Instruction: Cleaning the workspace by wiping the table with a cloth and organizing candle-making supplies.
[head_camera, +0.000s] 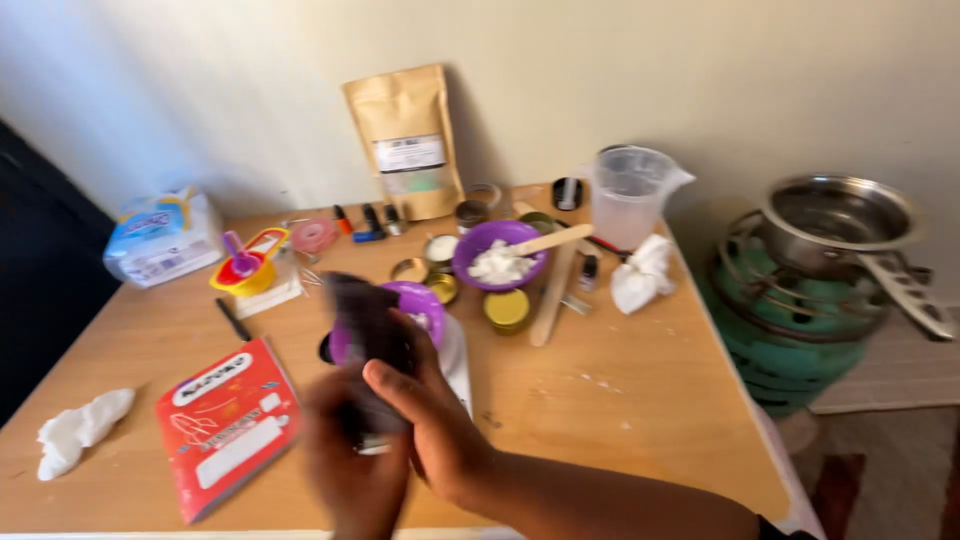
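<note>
Both hands (400, 440) grip a blurred, dark flat object (365, 340).

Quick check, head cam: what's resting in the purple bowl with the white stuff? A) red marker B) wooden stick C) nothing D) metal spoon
B: a pale wooden stick leans in the purple bowl, one end in the white substance and the other sticking out over the rim to the right.

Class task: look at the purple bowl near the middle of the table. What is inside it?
The purple bowl holds a white, lumpy substance, with a wooden stick resting across its rim. The bowl's bottom is hidden under the substance.
</note>
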